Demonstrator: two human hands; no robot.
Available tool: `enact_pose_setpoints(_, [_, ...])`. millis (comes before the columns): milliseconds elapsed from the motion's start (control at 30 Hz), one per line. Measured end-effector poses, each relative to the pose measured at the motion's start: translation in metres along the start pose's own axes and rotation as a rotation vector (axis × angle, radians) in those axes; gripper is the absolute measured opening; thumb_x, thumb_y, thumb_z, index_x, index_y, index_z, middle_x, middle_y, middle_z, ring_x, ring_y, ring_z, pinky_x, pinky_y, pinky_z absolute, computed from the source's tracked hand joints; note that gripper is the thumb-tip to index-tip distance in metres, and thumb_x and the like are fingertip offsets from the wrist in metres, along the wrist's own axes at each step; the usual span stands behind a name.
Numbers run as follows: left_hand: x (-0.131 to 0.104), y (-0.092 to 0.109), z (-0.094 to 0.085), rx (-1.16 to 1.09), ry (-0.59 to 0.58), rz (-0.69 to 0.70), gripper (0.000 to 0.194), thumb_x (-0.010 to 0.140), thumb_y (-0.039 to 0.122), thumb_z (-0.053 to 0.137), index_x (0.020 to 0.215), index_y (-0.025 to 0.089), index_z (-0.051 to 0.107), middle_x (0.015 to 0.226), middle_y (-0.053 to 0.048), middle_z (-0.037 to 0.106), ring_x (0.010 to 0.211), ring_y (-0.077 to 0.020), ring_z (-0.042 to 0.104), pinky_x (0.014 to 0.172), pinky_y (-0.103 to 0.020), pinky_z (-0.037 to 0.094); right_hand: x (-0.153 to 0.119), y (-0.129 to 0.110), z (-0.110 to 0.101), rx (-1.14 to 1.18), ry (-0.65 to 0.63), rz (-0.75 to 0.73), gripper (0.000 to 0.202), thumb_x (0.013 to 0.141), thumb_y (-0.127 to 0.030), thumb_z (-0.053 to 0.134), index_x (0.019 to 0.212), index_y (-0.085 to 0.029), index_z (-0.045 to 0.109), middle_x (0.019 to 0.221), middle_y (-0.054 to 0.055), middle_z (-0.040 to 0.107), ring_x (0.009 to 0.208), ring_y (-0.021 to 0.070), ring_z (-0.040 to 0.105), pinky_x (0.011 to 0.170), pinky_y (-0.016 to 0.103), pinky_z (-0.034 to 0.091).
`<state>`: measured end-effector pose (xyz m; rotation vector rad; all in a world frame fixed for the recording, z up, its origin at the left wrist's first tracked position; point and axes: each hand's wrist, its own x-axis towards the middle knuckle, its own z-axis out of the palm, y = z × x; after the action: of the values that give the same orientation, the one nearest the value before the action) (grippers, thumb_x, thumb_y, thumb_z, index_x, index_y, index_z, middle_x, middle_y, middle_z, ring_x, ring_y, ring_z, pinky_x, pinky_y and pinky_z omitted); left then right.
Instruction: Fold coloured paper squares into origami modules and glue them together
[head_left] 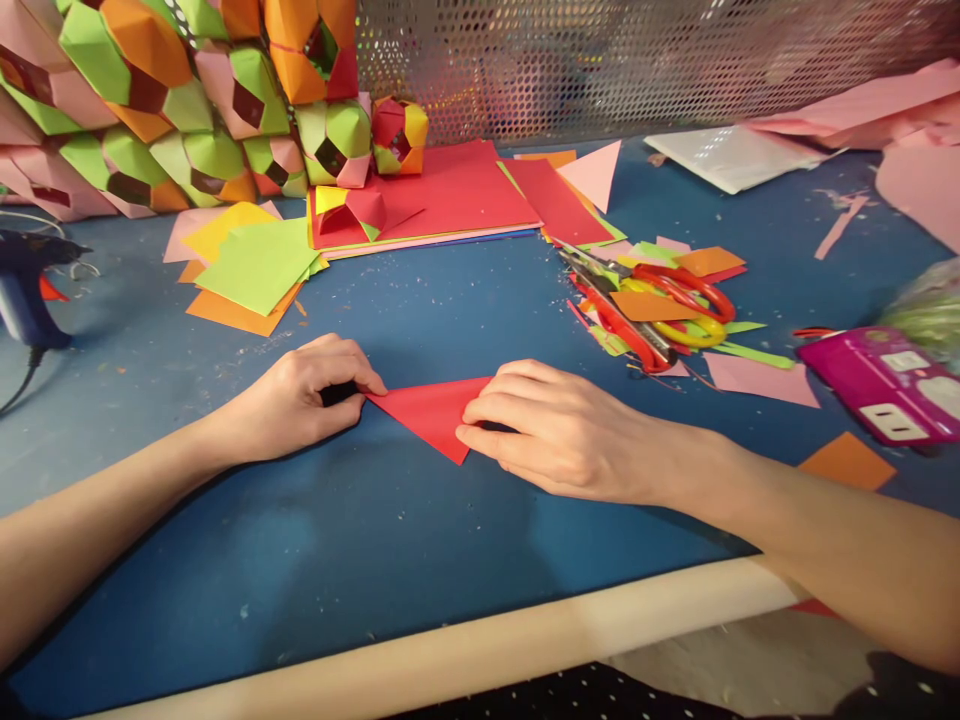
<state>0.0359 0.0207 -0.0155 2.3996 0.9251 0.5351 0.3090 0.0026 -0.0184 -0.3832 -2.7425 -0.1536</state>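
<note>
Left hand (319, 390): thumb and forefinger pinching the left corner of the red paper (431, 408), triangular in outline, on the blue table (420, 560). Right hand (559, 430): fingers bent over the paper's right end; gripping or pressing, cannot tell. Scissors (726, 303) among paper scraps (761, 378) beyond right hand.

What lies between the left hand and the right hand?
In the head view, a red paper triangle: the left hand touches its left corner, the right hand covers part of its right side.
</note>
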Motion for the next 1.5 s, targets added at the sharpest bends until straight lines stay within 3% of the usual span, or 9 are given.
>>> enact_pose_setpoints(400, [0.001,0.003,-0.003,0.063,0.007,-0.031,0.022,0.079,0.011,0.048,0.093,0.019,0.064,0.091,-0.004,0.063,0.090,-0.0163,0.057,0.084,-0.030,0.046,-0.005,-0.012,-0.002,0.042,-0.100,0.088,0.024,0.086,-0.006,0.042,0.091,-0.014,0.064,0.084,0.008,0.065,0.081,0.0177,0.055,0.072,0.033,0.044])
enact_pose_setpoints(567, [0.001,0.036,-0.005,0.137,0.232,-0.146,0.025,0.079,0.007,0.046,0.096,0.018,0.062,0.098,-0.005,0.063,0.092,-0.0166,0.058,0.084,-0.031,0.047,-0.007,-0.017,0.001,-0.008,-0.126,0.109,0.024,0.086,-0.005,0.042,0.091,-0.013,0.064,0.087,0.009,0.064,0.080,0.0181,0.055,0.074,0.034,0.043])
enact_pose_setpoints(733, [0.004,0.070,0.030,0.106,0.079,0.146,0.021,0.086,0.011,0.045,0.103,0.014,0.057,0.104,-0.012,0.061,0.095,-0.0175,0.058,0.082,-0.030,0.051,-0.005,-0.022,-0.001,-0.032,-0.153,0.094,0.021,0.085,-0.007,0.042,0.084,-0.013,0.062,0.081,0.008,0.060,0.074,0.0180,0.052,0.072,0.035,0.042])
enact_pose_setpoints(900, [0.007,0.065,0.060,0.423,0.031,0.267,0.023,0.089,0.023,0.043,0.093,0.008,0.059,0.090,-0.014,0.062,0.082,-0.0228,0.056,0.073,-0.038,0.052,-0.004,-0.025,-0.001,-0.074,-0.158,0.072,0.023,0.082,-0.004,0.042,0.071,-0.015,0.059,0.072,0.006,0.057,0.068,0.0180,0.048,0.069,0.035,0.041])
enact_pose_setpoints(1067, [0.005,0.059,0.048,0.710,0.011,0.183,0.032,0.090,0.033,0.040,0.075,0.012,0.059,0.071,-0.009,0.056,0.065,-0.0211,0.051,0.056,-0.036,0.048,-0.004,-0.025,-0.001,-0.070,-0.202,0.099,0.023,0.086,-0.007,0.040,0.085,-0.013,0.062,0.080,0.007,0.059,0.071,0.0175,0.049,0.072,0.035,0.041])
enact_pose_setpoints(1300, [0.002,0.048,0.023,0.841,-0.030,0.063,0.033,0.091,0.028,0.040,0.069,0.013,0.060,0.067,-0.007,0.055,0.064,-0.0185,0.051,0.058,-0.032,0.048,-0.005,-0.023,-0.002,-0.067,-0.212,0.101,0.024,0.085,-0.006,0.041,0.095,-0.012,0.062,0.089,0.008,0.061,0.075,0.0169,0.051,0.074,0.034,0.039])
enact_pose_setpoints(1400, [0.001,0.049,0.022,0.792,0.046,0.090,0.028,0.090,0.024,0.043,0.071,0.012,0.061,0.071,-0.007,0.056,0.072,-0.0188,0.054,0.063,-0.032,0.050,-0.005,-0.023,-0.002,-0.093,-0.252,0.095,0.021,0.083,-0.008,0.045,0.096,-0.013,0.061,0.089,0.007,0.060,0.073,0.0170,0.049,0.072,0.034,0.038])
enact_pose_setpoints(1500, [0.002,0.058,0.029,0.741,0.125,0.210,0.020,0.087,0.016,0.047,0.073,0.013,0.061,0.076,-0.008,0.057,0.083,-0.0207,0.054,0.069,-0.034,0.050,-0.005,-0.024,-0.002,-0.110,-0.261,0.097,0.018,0.083,-0.009,0.045,0.093,-0.013,0.060,0.087,0.006,0.059,0.073,0.0173,0.049,0.072,0.034,0.038])
